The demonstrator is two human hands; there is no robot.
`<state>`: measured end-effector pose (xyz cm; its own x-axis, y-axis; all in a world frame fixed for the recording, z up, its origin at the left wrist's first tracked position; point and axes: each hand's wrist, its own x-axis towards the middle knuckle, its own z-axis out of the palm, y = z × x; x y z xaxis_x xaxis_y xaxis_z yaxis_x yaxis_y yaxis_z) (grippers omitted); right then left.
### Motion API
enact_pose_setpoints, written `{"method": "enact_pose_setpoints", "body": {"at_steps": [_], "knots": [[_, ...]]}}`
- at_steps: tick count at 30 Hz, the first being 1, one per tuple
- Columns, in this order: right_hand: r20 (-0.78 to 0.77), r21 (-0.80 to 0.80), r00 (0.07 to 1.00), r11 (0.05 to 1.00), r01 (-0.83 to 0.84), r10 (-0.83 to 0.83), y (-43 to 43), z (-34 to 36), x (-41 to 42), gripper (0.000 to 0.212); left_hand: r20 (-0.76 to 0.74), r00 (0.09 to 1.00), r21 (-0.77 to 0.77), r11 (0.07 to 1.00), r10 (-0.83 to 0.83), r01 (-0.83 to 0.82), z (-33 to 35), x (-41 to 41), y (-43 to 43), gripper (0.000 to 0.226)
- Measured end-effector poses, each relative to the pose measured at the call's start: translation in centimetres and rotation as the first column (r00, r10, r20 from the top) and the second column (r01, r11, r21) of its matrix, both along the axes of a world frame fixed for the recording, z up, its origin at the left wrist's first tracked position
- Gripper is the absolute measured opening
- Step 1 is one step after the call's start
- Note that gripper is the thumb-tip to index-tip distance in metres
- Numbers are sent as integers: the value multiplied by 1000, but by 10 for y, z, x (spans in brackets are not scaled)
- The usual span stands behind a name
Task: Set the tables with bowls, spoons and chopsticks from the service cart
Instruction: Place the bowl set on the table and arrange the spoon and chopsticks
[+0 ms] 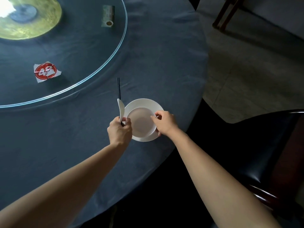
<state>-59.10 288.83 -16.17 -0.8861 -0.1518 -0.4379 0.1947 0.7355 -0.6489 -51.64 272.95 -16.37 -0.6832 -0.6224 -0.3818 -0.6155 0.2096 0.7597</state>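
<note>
A head-worn view looks down at a round bench point(156, 63) under a dark blue cloth, with two bare forearms reaching in from the near edge. Near the bench's right edge sits a white plate point(143, 102) with a white bowl point(141, 123) on it, the bowl lying slightly toward the plate's near side. The right grip point(164, 123) has thumb and fingers curled over the bowl's right rim, pinching it, probably to centre or steady it on the plate. The left grip point(119, 129) is closed around the near ends of a white spoon point(120, 109) and a pair of dark chopsticks point(118, 88) together. Both point away toward the far side, just left of the plate, seemingly so they can be laid down alongside it. Whether their far ends already touch the cloth cannot be told. Farther left, a glass turntable point(92, 46) covers the bench's middle, carrying a red number card point(43, 72) and a small greenish holder point(107, 15). A dark chair point(271, 162) stands at the near right, beside this place. The setting looks nearly complete, with the spoon and chopsticks not yet released.
</note>
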Motion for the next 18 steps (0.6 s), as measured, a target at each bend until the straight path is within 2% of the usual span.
{"method": "enact_pose_setpoints", "body": {"at_steps": [7, 10, 12, 14, 16, 18], "knots": [[53, -124, 989, 982, 142, -136, -3, -4, -7, 19, -7, 998, 12, 997, -70, 70, -2, -12, -5, 22], [132, -196, 967, 950, 241, -218, -3, -4, -4, 26, -24, 998, 39, 997, -63, 64, 0, -11, -11, 33], [77, -139, 952, 943, 303, -295, -3, -1, 0, 29, -36, 999, 90, 995, -33, 36, 2, -6, -17, 44], [-85, -93, 920, 923, 374, -381, -5, 7, 6, 29, -80, 996, 172, 984, -23, 37, 7, 1, -23, 45], [-234, -142, 885, 915, 377, -401, -17, 24, 14, 29, -178, 984, 336, 939, -7, 68, 15, 10, -24, 39], [-236, -156, 914, 941, 300, -331, -37, 44, 20, 33, -235, 972, 548, 828, 17, 118, 29, 20, -22, 38]]}}
